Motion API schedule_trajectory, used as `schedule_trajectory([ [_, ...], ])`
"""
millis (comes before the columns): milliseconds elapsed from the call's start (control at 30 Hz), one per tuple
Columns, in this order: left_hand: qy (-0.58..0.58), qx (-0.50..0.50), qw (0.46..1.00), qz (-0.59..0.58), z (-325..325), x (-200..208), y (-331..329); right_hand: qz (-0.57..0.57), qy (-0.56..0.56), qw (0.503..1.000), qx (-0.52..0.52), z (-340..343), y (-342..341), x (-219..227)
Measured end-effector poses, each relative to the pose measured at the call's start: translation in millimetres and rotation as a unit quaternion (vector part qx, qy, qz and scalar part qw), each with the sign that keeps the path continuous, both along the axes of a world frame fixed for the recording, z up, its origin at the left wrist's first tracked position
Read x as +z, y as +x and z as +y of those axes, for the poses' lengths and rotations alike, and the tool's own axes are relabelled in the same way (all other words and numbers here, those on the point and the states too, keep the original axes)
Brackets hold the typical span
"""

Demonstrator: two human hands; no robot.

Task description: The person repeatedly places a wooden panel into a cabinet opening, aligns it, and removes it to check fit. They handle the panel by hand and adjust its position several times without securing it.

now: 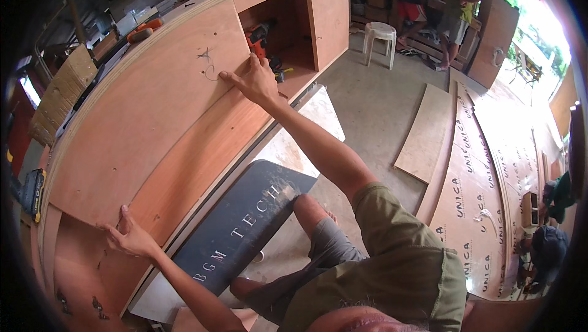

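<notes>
A large plywood panel [156, 96] with pencil marks near its right end lies across the front of a wooden cabinet [331, 11]. At the panel's near left corner, my left hand [130, 234] is closed on the edge, thumb on the face and fingers curled round. My right hand [254, 81] grips the near right corner, beside the cabinet's open compartment. Inside that compartment lies an orange cordless drill [259, 39], with a yellow-and-black tool [282, 75], partly hidden, next to it. A bare wood strip [202, 148] of the cabinet shows below the panel's lower edge.
Orange-handled pliers [144, 31] rest on the cabinet's far edge. Under my legs is a dark lettered board [251, 222]. A white stool [380, 41], a loose plywood piece [425, 130] and printed plywood sheets [471, 209] are to the right. Other people [456, 14] stand farther back.
</notes>
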State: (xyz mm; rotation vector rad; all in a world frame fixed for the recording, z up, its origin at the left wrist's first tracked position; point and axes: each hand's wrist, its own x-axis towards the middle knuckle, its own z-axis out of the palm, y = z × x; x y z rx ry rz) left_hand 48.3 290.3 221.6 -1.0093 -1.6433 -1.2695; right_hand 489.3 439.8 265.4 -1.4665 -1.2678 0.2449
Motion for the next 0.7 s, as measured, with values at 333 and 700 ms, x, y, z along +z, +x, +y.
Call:
schedule_trajectory([
  [333, -0.009, -0.002, 1.000, -0.024, 5, -9, -8, 0.010, 0.037, 0.999, -0.027, -9, -18, -1],
  [700, 0.014, -0.017, 1.000, -0.005, 8, -9, -8, -0.105, 0.273, 0.956, 0.031, -28, -94, 29],
])
